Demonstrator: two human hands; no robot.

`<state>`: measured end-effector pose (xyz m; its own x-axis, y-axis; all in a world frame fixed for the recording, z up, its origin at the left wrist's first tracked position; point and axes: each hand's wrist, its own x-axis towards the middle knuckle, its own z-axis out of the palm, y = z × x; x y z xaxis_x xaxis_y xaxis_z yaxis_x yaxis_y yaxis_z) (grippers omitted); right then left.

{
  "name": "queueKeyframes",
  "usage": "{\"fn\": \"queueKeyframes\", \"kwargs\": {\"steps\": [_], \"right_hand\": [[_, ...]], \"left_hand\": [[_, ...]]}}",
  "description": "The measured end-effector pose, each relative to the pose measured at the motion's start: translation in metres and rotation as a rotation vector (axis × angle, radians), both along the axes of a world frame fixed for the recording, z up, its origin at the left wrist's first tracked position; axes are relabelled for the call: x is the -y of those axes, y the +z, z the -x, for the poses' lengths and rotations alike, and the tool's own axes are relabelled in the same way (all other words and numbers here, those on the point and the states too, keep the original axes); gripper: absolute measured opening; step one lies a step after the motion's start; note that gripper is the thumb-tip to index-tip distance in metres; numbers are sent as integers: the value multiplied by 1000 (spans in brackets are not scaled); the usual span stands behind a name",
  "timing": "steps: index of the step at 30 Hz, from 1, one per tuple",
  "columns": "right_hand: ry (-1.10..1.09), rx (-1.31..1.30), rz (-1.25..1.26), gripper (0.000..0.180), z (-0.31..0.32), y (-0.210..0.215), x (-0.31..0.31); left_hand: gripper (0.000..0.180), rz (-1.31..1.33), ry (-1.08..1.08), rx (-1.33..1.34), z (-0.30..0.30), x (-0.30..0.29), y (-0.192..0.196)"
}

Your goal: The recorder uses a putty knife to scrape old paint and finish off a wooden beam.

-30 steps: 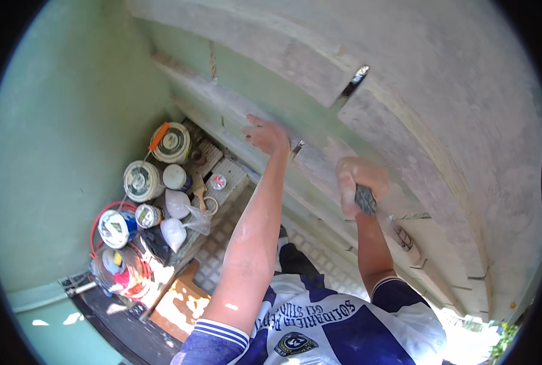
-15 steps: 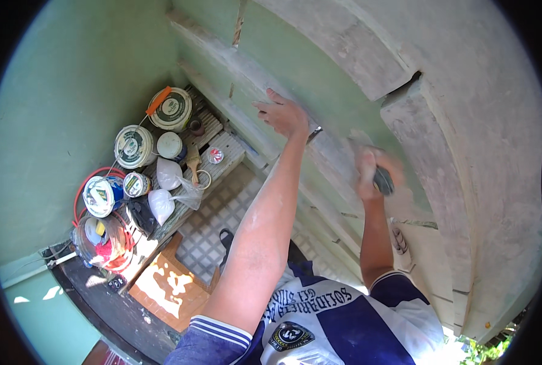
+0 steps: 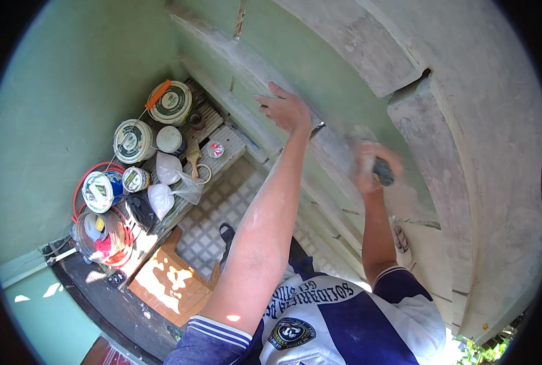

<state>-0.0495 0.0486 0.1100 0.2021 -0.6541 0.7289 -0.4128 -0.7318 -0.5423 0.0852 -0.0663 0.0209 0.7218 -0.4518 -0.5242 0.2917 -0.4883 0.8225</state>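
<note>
My left hand (image 3: pixel 286 111) lies against a whitish patched band (image 3: pixel 240 56) on the green wall, its fingers apart and nothing in its grasp. To its right, my right hand (image 3: pixel 371 161) is closed around a hand tool with a dark rounded handle (image 3: pixel 383 172). Motion blurs the fingers, and the tool's working end cannot be made out. The tool is at the green wall (image 3: pixel 319 67), beside a pale, dusty patch.
At the left, a slatted bench (image 3: pixel 225 149) bears several tubs, including a lidded bucket (image 3: pixel 170 102), a paintbrush (image 3: pixel 193 157) and a bag of white powder (image 3: pixel 161 201). A brown board (image 3: pixel 170 283) lies below. A rough grey ledge (image 3: pixel 426 134) juts out at right.
My right hand and the tool have shifted slightly, with the handle end turned more toward view. My left hand stays at the same spot on the wall.
</note>
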Motion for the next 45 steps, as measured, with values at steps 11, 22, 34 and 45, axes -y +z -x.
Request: {"fn": "queueKeyframes", "kwargs": {"steps": [11, 22, 34, 45], "right_hand": [[87, 77, 248, 5, -2, 4, -7], [-4, -86, 105, 28, -19, 5, -3], [-8, -24, 12, 19, -2, -9, -2], [41, 86, -46, 21, 2, -6, -11]], "left_hand": [[80, 12, -5, -15, -1, -4, 5], [79, -13, -9, -1, 1, 0, -2], [78, -17, 7, 14, 1, 0, -4], [78, -29, -13, 19, 1, -4, -2]]}}
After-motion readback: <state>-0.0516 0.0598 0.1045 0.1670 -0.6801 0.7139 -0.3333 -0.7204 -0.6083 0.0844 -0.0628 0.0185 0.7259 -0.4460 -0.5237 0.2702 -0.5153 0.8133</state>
